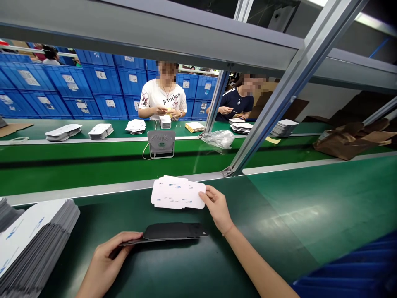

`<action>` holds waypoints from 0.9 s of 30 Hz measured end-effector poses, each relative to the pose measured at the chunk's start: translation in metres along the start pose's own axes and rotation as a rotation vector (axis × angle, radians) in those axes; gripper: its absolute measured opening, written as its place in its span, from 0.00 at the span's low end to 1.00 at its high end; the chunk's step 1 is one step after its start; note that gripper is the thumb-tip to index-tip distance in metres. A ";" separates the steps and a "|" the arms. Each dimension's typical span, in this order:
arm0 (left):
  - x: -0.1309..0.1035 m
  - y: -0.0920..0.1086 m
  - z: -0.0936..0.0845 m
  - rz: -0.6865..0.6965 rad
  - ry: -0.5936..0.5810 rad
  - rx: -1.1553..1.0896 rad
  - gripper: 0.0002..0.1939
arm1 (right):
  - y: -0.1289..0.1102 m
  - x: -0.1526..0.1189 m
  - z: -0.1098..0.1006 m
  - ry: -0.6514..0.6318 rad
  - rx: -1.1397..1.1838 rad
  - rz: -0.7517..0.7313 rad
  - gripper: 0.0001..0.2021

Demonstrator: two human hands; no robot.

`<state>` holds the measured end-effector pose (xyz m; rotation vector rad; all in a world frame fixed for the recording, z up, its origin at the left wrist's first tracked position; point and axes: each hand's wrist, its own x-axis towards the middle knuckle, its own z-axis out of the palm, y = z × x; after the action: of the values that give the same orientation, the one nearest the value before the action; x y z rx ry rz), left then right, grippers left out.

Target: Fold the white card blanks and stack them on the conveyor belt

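My right hand (217, 207) pinches the right end of a white die-cut card (176, 193) with small blue print, holding it over the green table. Nearer to me, my left hand (108, 258) grips the left end of a flat black piece (175, 231), tilted so that it shows almost edge-on. The black piece looks like folded card or thin sheet; its exact kind cannot be made out. At the left stands a tall stack of white-topped, dark-edged die-cut cards (39, 231).
A metal post (297, 87) and rail cross ahead. Beyond runs a green conveyor (77, 165) with a grey fan (161, 142) beside it. Two people (163, 97) handle cards opposite, near several stacks. A blue crate (356, 269) is at lower right, a brown paper bag (347, 142) at far right.
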<state>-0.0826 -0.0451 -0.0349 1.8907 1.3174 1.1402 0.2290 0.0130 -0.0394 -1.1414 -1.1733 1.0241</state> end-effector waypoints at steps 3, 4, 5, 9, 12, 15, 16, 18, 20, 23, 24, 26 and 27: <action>0.002 0.005 0.001 -0.019 0.009 -0.006 0.07 | 0.009 0.014 0.010 -0.041 -0.059 0.015 0.20; 0.002 0.005 0.002 -0.032 0.006 -0.010 0.07 | 0.013 0.018 0.012 -0.049 -0.092 0.014 0.19; 0.001 0.005 0.002 -0.046 0.000 -0.014 0.07 | 0.016 0.021 0.012 -0.049 -0.128 0.008 0.19; -0.003 0.001 0.002 -0.103 -0.029 -0.027 0.08 | 0.026 0.024 0.009 -0.025 -0.268 -0.044 0.19; -0.003 -0.001 0.002 -0.121 -0.041 -0.026 0.09 | 0.020 0.017 0.006 -0.041 -0.358 -0.109 0.20; -0.002 0.000 0.002 -0.109 -0.044 -0.015 0.09 | 0.003 0.002 0.004 -0.129 -0.451 -0.223 0.16; -0.002 0.001 0.002 -0.107 -0.045 -0.015 0.09 | -0.004 -0.004 0.003 -0.194 -0.481 -0.264 0.13; -0.002 0.003 0.002 -0.106 -0.049 -0.020 0.08 | -0.015 -0.017 0.000 -0.345 -0.540 -0.328 0.11; -0.003 0.004 0.001 -0.106 -0.050 -0.032 0.08 | -0.020 -0.029 -0.006 -0.446 -0.596 -0.351 0.14; -0.005 0.004 -0.001 -0.110 -0.052 -0.066 0.06 | -0.018 -0.044 -0.020 -0.518 -0.772 -0.355 0.20; -0.007 0.003 -0.002 -0.112 -0.052 -0.083 0.06 | -0.017 -0.048 -0.026 -0.539 -0.849 -0.351 0.21; -0.009 0.001 -0.003 -0.122 -0.054 -0.119 0.04 | -0.016 -0.058 -0.040 -0.582 -0.980 -0.322 0.21; -0.011 -0.001 -0.003 -0.131 -0.056 -0.138 0.04 | -0.017 -0.063 -0.048 -0.599 -1.021 -0.296 0.22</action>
<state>-0.0875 -0.0549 -0.0373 1.6999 1.2781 1.0756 0.2693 -0.0571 -0.0335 -1.3736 -2.4267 0.5031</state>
